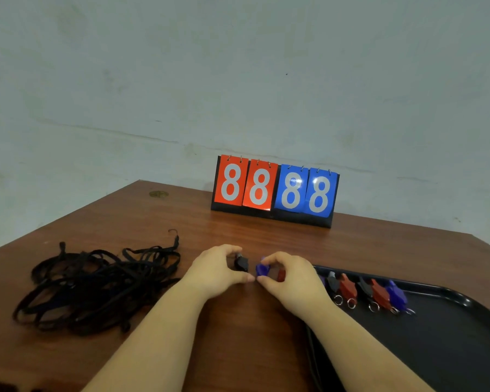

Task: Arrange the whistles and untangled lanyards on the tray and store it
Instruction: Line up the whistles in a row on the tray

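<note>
My left hand (217, 271) curls its fingers around a black whistle (241, 263) on the wooden table (238, 335). Beside it, my right hand (290, 274) curls around a purple whistle (262, 269), with a red whistle (280, 275) just behind its fingers. The thumbs of both hands nearly meet in front of the whistles. A black tray (450, 343) lies to the right, and along its far edge runs a row of several whistles (365, 292) in black, red and purple with metal key rings. A tangled pile of black lanyards (96, 284) lies on the table to the left.
A flip scoreboard (275, 190) showing 8 8 in red and 8 8 in blue stands at the back of the table against the pale wall. A small brass disc (158, 194) sits in the table's far left corner.
</note>
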A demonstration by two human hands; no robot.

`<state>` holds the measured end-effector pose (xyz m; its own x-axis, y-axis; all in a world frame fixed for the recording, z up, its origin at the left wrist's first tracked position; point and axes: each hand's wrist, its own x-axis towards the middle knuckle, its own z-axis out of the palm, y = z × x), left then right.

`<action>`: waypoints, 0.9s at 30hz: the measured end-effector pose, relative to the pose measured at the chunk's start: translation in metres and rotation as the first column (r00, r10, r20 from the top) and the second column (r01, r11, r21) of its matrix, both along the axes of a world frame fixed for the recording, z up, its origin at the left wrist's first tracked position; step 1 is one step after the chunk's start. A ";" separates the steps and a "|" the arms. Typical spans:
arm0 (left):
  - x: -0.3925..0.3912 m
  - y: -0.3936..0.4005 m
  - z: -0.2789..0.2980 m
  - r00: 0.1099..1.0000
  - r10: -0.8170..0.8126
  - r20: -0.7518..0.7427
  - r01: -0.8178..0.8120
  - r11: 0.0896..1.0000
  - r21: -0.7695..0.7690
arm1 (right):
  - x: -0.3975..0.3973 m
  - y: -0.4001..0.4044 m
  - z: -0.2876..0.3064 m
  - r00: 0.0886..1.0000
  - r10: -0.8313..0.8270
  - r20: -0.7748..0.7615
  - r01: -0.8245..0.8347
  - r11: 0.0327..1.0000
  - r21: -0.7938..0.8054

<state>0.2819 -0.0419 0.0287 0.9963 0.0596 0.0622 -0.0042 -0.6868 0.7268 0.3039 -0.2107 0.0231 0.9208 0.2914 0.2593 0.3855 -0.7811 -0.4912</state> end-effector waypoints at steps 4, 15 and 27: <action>-0.004 0.000 0.002 0.999 -0.010 0.047 0.011 1.000 -0.016 | -0.003 -0.001 0.006 1.000 0.014 -0.010 -0.013 0.993 0.114; -0.014 -0.053 0.050 0.976 -0.165 0.139 0.156 0.985 0.077 | -0.027 -0.080 0.065 0.997 -0.083 -0.004 0.083 0.992 0.090; -0.016 -0.199 0.048 0.900 -0.434 0.042 0.421 0.891 0.169 | -0.067 -0.229 0.064 0.946 -0.321 -0.034 0.323 0.941 0.096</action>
